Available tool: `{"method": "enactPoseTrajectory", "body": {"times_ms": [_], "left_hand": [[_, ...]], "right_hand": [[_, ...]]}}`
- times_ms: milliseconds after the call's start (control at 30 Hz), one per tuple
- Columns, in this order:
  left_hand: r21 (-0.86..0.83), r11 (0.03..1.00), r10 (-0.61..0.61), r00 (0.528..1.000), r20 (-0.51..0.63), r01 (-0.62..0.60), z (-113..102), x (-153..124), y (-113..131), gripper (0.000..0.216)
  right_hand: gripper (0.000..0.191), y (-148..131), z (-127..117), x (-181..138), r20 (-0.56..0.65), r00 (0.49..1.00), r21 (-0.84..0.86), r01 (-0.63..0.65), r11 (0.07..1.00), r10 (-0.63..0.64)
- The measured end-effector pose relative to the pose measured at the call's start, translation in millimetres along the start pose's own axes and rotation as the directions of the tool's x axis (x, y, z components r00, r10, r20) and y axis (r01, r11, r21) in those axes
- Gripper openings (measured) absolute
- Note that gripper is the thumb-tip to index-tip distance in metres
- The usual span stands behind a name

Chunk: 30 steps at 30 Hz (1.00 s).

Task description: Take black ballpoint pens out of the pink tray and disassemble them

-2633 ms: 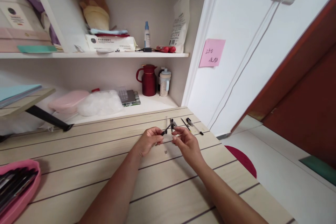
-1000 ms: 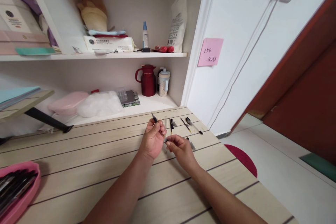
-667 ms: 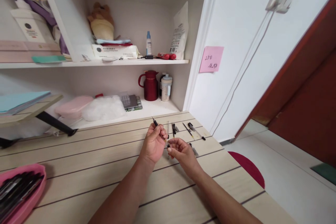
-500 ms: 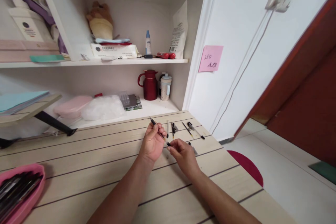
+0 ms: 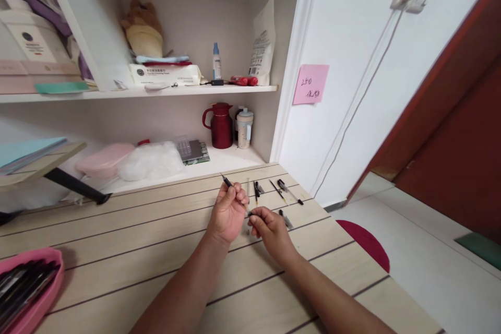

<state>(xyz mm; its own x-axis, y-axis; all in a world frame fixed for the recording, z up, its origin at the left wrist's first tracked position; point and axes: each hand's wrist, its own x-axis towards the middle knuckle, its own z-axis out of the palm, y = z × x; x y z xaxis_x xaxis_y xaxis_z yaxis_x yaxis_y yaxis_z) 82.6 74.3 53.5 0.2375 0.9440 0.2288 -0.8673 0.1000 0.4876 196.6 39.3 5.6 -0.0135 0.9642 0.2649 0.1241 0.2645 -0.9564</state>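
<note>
My left hand is closed around a thin black pen, whose tip sticks up and left past my fingers. My right hand pinches the pen's lower end, the fingertips touching it just right of my left thumb. Both hands hover low over the light wooden table. Several loose pen parts lie on the table just beyond my hands, among them a black-capped pen and a thin refill. Another small pen piece rests beside my right hand.
A pink pencil case with dark pens sits at the table's left edge. Behind the table a shelf holds a red jug, a cup, a pink box and a white bag. A pink note hangs on the wall.
Earlier both hands held a small black part between them near the loose pieces. Now my left hand grips the pen upright and my right hand has come to its lower end.
</note>
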Motion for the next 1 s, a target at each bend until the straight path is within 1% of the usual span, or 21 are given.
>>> {"method": "enactPoseTrajectory", "body": {"times_ms": [67, 133, 200, 300, 400, 433, 500, 533, 600, 667, 800, 900, 967, 1000], "left_hand": [[-0.004, 1.000, -0.006, 1.000, -0.003, 0.006, 0, 0, 1, 0.016], [-0.011, 1.000, -0.012, 1.000, -0.007, 0.012, 1, 0, 1, 0.016], [-0.026, 1.000, -0.018, 1.000, -0.006, 0.018, 1, 0, 2, 0.016], [-0.044, 0.999, -0.027, 1.000, -0.012, 0.027, 0, 1, 4, 0.014], [-0.074, 0.996, -0.050, 0.998, -0.022, 0.048, 0, 2, 6, 0.011], [-0.083, 0.995, -0.058, 0.998, -0.024, 0.056, 0, 3, 7, 0.010], [-0.096, 0.993, -0.072, 0.997, -0.023, 0.070, 0, 4, 8, 0.008], [-0.101, 0.992, -0.080, 0.997, -0.020, 0.078, 0, 4, 8, 0.007], [-0.114, 0.989, -0.094, 0.996, -0.012, 0.092, 0, 4, 9, 0.005], [-0.117, 0.988, -0.103, 0.995, -0.006, 0.102, 1, 3, 9, 0.004], [-0.105, 0.987, -0.123, 0.992, -0.003, 0.122, 4, 1, 9, 0.004], [-0.103, 0.983, -0.151, 0.988, 0.006, 0.151, 6, -1, 7, 0.005], [-0.108, 0.980, -0.170, 0.985, 0.009, 0.170, 7, -2, 7, 0.005], [-0.109, 0.978, -0.178, 0.984, 0.011, 0.178, 8, -3, 8, 0.006]], "right_hand": [[0.022, 0, 1, 0, 0.060, 0.996, 0.121, -0.072, 0.990, 0.065], [0.023, -1, 1, 1, 0.103, 0.990, 0.205, -0.112, 0.972, 0.093], [0.024, -2, 2, 1, 0.128, 0.986, 0.254, -0.132, 0.958, 0.102], [0.024, -1, 3, 1, 0.146, 0.984, 0.267, -0.142, 0.953, 0.106], [0.022, -1, 3, 0, 0.143, 0.988, 0.197, -0.093, 0.976, 0.066], [0.022, -2, 2, -1, 0.132, 0.991, 0.136, -0.044, 0.990, 0.026], [0.020, -4, 0, -2, 0.110, 0.989, -0.061, 0.108, 0.992, -0.101], [0.018, -6, -2, -3, 0.107, 0.978, -0.177, 0.195, 0.965, -0.178], [0.013, -9, -5, -5, 0.123, 0.940, -0.374, 0.341, 0.863, -0.318], [0.012, -11, -8, -6, 0.154, 0.900, -0.492, 0.428, 0.758, -0.408], [0.019, -10, -8, -9, 0.222, 0.836, -0.632, 0.516, 0.578, -0.502], [0.024, -9, -6, -9, 0.311, 0.771, -0.688, 0.586, 0.428, -0.556], [0.026, -9, -5, -10, 0.353, 0.732, -0.700, 0.620, 0.355, -0.582], [0.026, -10, -5, -10, 0.366, 0.719, -0.699, 0.632, 0.335, -0.592]]}}
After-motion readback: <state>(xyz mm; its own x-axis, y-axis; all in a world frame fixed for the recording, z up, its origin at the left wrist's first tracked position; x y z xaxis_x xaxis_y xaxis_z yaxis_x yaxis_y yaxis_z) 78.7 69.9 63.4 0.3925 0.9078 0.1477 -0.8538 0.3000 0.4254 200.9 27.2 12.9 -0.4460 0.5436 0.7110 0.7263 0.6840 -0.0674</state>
